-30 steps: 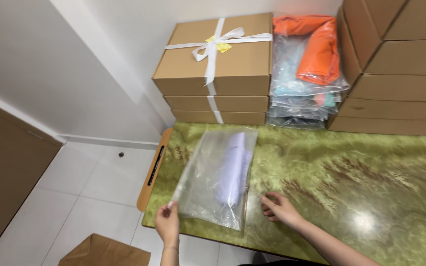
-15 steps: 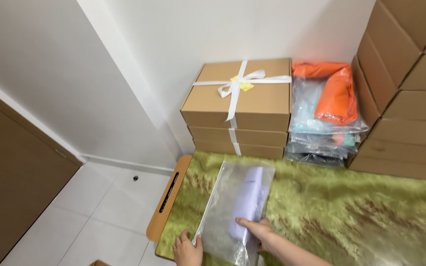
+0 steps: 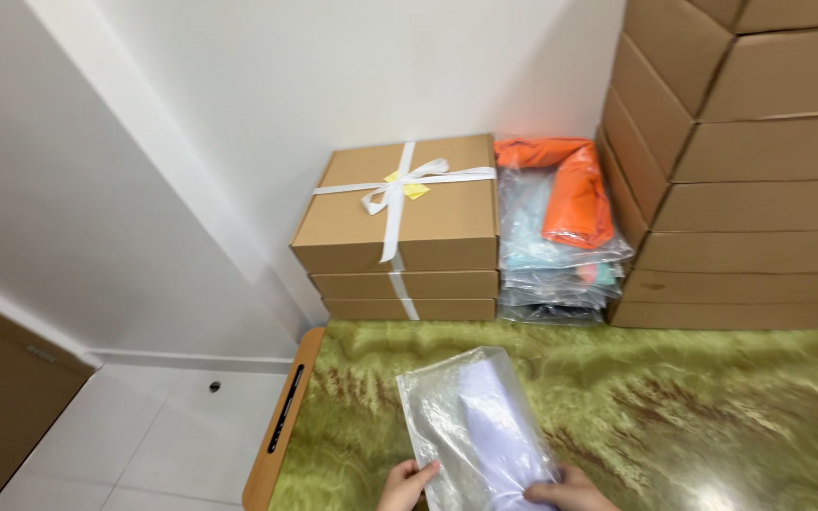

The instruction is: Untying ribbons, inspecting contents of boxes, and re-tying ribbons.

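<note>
A clear plastic bag [image 3: 471, 416] with a pale lilac folded item inside lies on the green marbled tabletop [image 3: 674, 416]. My left hand [image 3: 407, 484] grips the bag's near left edge at the bottom of the view. My right hand [image 3: 565, 492] pinches the bag's near right corner. Both hands are partly cut off by the frame's lower edge.
Three brown boxes [image 3: 400, 237] tied with a white ribbon stand stacked at the back. Beside them lies a pile of bagged garments [image 3: 560, 227] with an orange one on top. Tall cardboard boxes [image 3: 740, 170] fill the right. A wooden edge [image 3: 281, 426] borders the table; white floor tiles lie left.
The view has tilted up and the bag has slid nearer to me. My right hand has moved from the tabletop onto the bag's near right corner.
</note>
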